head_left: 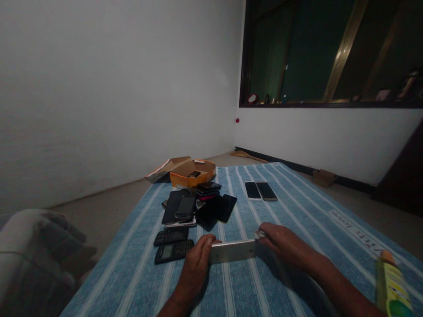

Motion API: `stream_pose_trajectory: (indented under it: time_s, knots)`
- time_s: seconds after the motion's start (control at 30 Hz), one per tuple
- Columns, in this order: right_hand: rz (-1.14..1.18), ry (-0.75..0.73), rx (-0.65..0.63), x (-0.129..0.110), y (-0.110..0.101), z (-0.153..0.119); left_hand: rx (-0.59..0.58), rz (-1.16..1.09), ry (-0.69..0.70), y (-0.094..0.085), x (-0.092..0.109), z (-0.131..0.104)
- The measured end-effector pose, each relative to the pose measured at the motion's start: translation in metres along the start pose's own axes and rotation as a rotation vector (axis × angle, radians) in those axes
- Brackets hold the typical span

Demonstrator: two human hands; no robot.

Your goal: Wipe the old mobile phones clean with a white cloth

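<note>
A silver-white, flat, phone-like device [233, 251] is held on edge low over the striped blue cloth. My left hand [198, 259] grips its left end, fingers closed. At the other end my right hand [276, 237] is closed around something small and whitish [259, 234], possibly a cloth; its exact form is blurred. Two keypad phones [174, 251] lie beside my left hand. Behind them is a pile of dark phones [187, 206], some stacked and overlapping. Two phones [260, 191] lie side by side further back, screens up.
An open orange box [193, 178] with a phone inside stands at the back left of the cloth [132, 264]. A yellow-green bottle [393, 286] is at the front right. Grey fabric [36, 264] shows at the left.
</note>
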State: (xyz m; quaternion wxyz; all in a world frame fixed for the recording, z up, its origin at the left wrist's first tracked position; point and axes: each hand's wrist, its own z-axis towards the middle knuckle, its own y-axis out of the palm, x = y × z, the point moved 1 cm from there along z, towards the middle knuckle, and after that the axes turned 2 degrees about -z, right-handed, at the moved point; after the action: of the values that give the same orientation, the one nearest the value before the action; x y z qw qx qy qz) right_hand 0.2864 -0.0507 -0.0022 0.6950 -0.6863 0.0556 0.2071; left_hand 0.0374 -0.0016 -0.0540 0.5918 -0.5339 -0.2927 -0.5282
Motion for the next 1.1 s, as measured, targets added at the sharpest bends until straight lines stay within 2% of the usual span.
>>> stream_pose_trajectory:
  time_s: [0.13,0.23,0.33,0.47,0.8,0.93,1.1]
  knots:
    - [0.036,-0.103,0.088,-0.026,0.008,0.013,0.013,0.007,0.016,0.000,-0.002,0.001]
    - [-0.042,-0.192,0.079,-0.053,0.026,0.028,0.034,0.024,0.043,0.000,-0.004,0.002]
    - [-0.142,-0.238,0.075,-0.069,0.043,0.039,0.033,0.023,0.055,0.000,-0.004,0.002]
    - [-0.229,-0.217,0.033,-0.066,0.049,0.042,0.026,0.017,0.046,0.000,-0.003,0.001]
    - [-0.173,-0.097,-0.007,-0.034,0.031,0.025,-0.001,-0.015,0.031,0.001,-0.001,0.000]
    - [-0.197,-0.102,-0.006,-0.043,0.031,0.028,0.014,0.005,0.022,0.000,-0.002,0.001]
    - [-0.201,-0.205,0.014,-0.067,0.042,0.042,0.035,0.040,0.041,-0.001,-0.007,0.002]
